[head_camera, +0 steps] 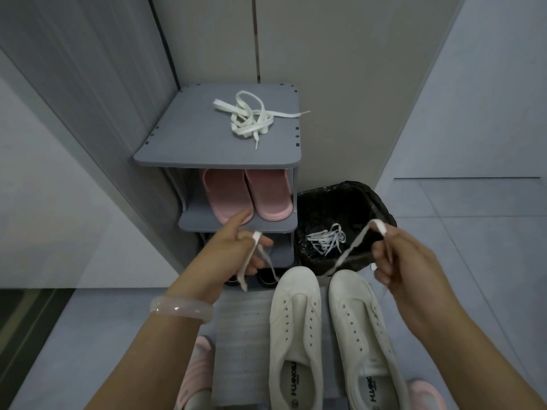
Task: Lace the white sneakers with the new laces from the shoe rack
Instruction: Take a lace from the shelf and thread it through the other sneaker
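Head view: two white sneakers [325, 335] stand side by side on the floor, toes toward a grey shoe rack [219, 149], their eyelets bare. The left hand [236, 247] pinches one part of a white lace [346, 253] between thumb and curled fingers [263, 241], and its loose end hangs down just left of the left sneaker's toe. The right hand [405, 258] holds another part of the same lace looped over a raised fingertip, its other fingers curled; the lace slants down from there toward the toe of the right sneaker. A bundle of new laces [251, 118] lies tangled on the rack's top shelf. Pink slippers [245, 196] sit on the shelf below. Beside the rack, a bin with a black liner [370, 202] holds another tangle of old laces [325, 238]. A pale bangle [180, 309] circles the left wrist.
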Action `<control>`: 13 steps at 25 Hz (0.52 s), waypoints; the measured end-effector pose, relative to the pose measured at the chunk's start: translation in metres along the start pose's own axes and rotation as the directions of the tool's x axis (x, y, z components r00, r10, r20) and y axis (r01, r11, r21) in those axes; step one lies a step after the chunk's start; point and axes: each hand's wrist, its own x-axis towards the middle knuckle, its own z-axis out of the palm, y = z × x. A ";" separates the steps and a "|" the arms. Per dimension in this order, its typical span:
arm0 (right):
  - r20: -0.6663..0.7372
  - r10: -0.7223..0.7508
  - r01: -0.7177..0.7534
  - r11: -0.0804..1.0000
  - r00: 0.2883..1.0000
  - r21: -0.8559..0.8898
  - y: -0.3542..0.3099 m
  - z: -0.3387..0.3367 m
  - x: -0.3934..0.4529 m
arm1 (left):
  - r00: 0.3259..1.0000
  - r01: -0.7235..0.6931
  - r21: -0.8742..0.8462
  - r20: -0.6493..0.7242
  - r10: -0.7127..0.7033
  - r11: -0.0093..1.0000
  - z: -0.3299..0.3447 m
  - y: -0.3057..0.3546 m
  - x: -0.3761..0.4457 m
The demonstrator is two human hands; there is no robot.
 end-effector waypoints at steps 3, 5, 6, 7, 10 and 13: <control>0.099 0.052 -0.019 0.952 0.994 -0.306 0.010 0.007 -0.004 | 0.997 0.048 -0.031 0.069 -0.046 0.998 0.010 -0.002 -0.005; 0.147 0.077 -0.013 0.921 0.986 -0.390 0.014 0.012 -0.009 | 0.986 0.107 -0.171 0.147 -0.082 0.979 0.016 -0.001 -0.009; 0.169 0.088 -0.018 0.925 0.982 -0.380 0.015 0.015 -0.011 | 0.977 0.150 -0.263 0.185 -0.102 0.953 0.020 0.000 -0.010; 0.186 0.098 -0.027 0.936 0.978 -0.351 0.014 0.017 -0.013 | 0.970 0.189 -0.353 0.213 -0.118 0.916 0.022 0.001 -0.011; 0.192 0.109 -0.051 0.958 0.975 -0.281 0.013 0.020 -0.013 | 0.967 0.230 -0.503 0.212 -0.138 0.833 0.024 0.003 -0.012; 0.218 0.143 -0.057 0.933 0.965 -0.356 0.016 0.020 -0.011 | 0.962 0.243 -0.575 0.243 -0.121 0.781 0.026 0.004 -0.014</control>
